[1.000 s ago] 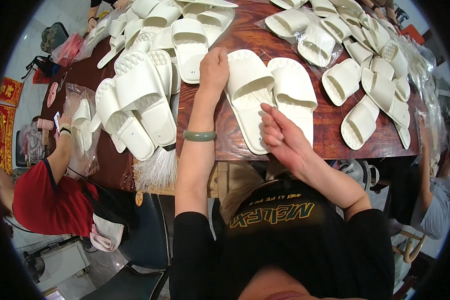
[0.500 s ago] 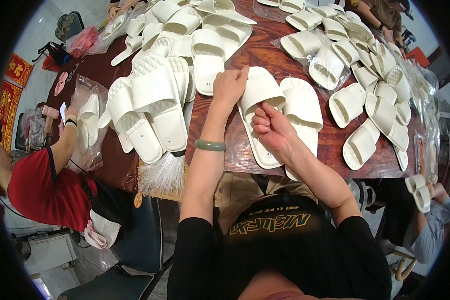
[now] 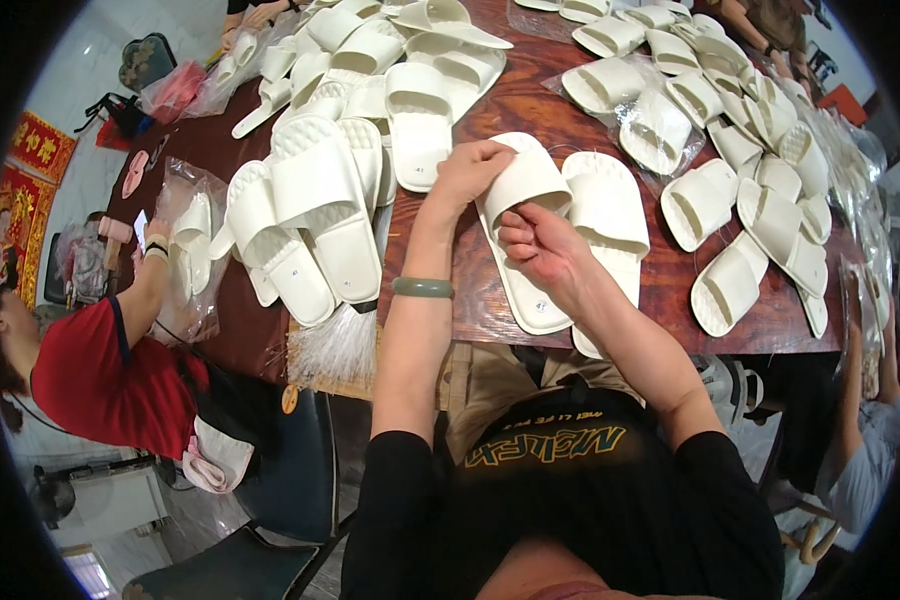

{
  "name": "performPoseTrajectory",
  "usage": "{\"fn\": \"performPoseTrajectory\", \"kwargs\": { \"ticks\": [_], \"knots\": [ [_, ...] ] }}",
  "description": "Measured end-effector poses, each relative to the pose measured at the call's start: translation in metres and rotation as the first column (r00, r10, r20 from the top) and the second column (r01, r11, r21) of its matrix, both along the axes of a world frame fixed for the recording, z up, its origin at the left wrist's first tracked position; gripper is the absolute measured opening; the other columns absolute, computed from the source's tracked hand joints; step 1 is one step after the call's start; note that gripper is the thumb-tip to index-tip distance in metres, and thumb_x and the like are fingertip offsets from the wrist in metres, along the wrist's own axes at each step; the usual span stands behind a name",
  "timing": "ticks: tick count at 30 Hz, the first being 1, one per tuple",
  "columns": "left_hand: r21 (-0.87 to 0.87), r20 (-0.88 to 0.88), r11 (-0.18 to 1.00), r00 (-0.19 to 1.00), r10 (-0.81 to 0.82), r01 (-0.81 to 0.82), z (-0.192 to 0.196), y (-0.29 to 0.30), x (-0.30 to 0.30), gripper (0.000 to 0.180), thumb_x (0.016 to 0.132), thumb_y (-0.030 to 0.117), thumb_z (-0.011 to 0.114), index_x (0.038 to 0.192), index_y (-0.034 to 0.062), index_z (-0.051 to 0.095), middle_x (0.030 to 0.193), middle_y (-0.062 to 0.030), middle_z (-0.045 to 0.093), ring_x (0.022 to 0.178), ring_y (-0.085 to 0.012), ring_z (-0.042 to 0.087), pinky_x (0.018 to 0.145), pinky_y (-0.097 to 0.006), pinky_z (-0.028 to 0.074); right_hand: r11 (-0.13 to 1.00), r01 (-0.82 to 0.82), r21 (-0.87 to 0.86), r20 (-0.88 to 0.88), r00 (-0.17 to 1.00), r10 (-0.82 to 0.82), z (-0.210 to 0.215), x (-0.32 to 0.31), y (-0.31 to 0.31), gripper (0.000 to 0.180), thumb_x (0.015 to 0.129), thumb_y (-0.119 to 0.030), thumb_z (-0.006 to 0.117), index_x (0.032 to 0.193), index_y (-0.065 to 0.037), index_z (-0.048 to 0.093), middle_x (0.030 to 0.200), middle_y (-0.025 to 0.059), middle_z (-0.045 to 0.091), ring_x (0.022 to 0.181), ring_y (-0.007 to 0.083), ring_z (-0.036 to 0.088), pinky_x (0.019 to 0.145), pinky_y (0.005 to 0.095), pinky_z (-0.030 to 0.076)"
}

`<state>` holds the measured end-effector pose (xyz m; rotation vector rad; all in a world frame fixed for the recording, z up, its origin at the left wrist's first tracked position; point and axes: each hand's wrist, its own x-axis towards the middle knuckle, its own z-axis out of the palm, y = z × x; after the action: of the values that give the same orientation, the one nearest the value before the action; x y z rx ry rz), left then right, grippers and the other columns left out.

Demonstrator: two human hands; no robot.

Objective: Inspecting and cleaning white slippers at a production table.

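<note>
A white quilted slipper (image 3: 518, 270) lies on the table in front of me, toe end away. My left hand (image 3: 473, 170) is curled over its far left edge, by the toe and strap, with the fingertips against it. My right hand (image 3: 543, 248) is closed in a pinch at the opening of the strap (image 3: 526, 188); anything between the fingertips is too small to make out. Just right of it lies a second white slipper (image 3: 606, 225), partly under my right forearm. A bundle of thin clear strands (image 3: 335, 345) hangs at the table edge, left of my left forearm.
More white slippers (image 3: 320, 185) are piled to the left and far left, and others (image 3: 728, 285) to the right. Plastic bags (image 3: 198, 240) lie about. A person in a red shirt (image 3: 120, 375) sits at left; another person's arm (image 3: 850, 390) shows at right. Dark chairs (image 3: 285, 470) stand below left.
My left hand has shifted slightly right, its fingers curling further over the slipper's toe edge. My right hand stays pinched near the strap. At right, the other person's pair of slippers has moved up.
</note>
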<state>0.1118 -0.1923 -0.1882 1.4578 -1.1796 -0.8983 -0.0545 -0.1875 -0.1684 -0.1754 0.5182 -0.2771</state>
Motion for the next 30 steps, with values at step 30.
{"fn": "performPoseTrajectory", "kwargs": {
  "ticks": [30],
  "knots": [
    [-0.382, -0.039, 0.913, 0.989, 0.142, -0.147, 0.022, -0.009, -0.025, 0.011, 0.084, 0.009, 0.051, 0.09, 0.0027, 0.058, 0.078, -0.0045, 0.057, 0.071, -0.0131, 0.054, 0.062, -0.028, 0.047, -0.607, -0.623, -0.493, -0.117, 0.739, -0.664, 0.06, -0.148, 0.047, 0.031, 0.067, 0.01, 0.052, 0.097, 0.002, 0.06, 0.099, 0.0176, 0.053, 0.094, 0.0352, 0.05, 0.082, 0.0402, 0.041]
  ]
}}
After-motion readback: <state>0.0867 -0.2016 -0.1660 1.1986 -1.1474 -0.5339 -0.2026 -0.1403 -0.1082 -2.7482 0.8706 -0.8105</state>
